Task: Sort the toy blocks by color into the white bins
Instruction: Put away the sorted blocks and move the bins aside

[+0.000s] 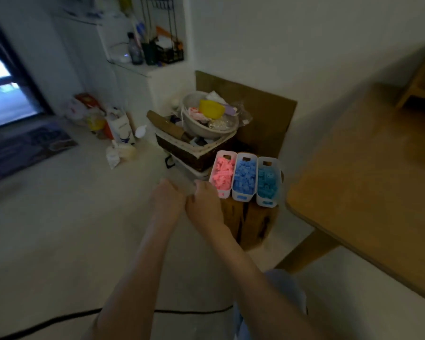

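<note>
Three white bins stand side by side on a wooden stool [253,222]. The left bin [223,193] is full of pink blocks [223,171], the middle bin [242,198] of blue blocks [245,175], and the right bin [268,202] of teal blocks [268,184]. My left hand [167,195] and my right hand [204,201] reach forward close together, just left of the pink bin, over the floor. Both are blurred. A faint pale patch lies between their fingertips, and I cannot tell whether they hold anything.
A wooden table [368,192] fills the right side. Behind the stool are a dark wicker basket [194,150] and a bowl of clutter [209,119]. Bags [118,128] lie by the wall at left. A black cable [59,317] crosses the floor near me.
</note>
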`<state>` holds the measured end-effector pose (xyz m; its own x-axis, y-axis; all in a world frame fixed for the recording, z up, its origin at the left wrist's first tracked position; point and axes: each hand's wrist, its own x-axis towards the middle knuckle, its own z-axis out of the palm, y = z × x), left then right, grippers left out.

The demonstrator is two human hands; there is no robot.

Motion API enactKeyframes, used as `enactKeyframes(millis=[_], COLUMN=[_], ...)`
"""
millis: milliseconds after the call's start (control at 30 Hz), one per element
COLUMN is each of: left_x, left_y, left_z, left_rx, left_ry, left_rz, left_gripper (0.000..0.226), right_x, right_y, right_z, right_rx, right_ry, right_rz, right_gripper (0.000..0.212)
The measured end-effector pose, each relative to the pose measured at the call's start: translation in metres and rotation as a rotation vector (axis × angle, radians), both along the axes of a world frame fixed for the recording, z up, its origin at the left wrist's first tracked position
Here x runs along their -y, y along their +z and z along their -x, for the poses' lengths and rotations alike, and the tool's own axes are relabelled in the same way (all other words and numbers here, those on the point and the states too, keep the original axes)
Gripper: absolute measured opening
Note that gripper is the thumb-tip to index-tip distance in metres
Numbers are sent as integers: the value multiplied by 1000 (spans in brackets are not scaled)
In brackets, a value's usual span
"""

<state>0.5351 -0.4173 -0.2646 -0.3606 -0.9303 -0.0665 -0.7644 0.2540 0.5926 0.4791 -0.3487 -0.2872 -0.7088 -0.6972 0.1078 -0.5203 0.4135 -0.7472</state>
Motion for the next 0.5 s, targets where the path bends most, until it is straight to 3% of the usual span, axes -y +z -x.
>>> enactKeyframes(millis=[100,267,400,500], left_x=[-15,-67,-139,-202], left_y=[26,69,108,127], left_z=[-32,-14,42,82], left_rx=[-67,-242,-368,-414], left_ry=[39,-32,-218,-490], left_rz=[103,201,251,252], left_gripper=[18,22,22,23], right_x=[-13,-66,-147,-221], right_y=[24,66,111,134], right_z=[-30,-20,20,45], right_rx=[-186,-227,-201,-187], right_ry=[148,212,134,-5], right_rz=[60,200,178,115], right_gripper=[41,30,41,44])
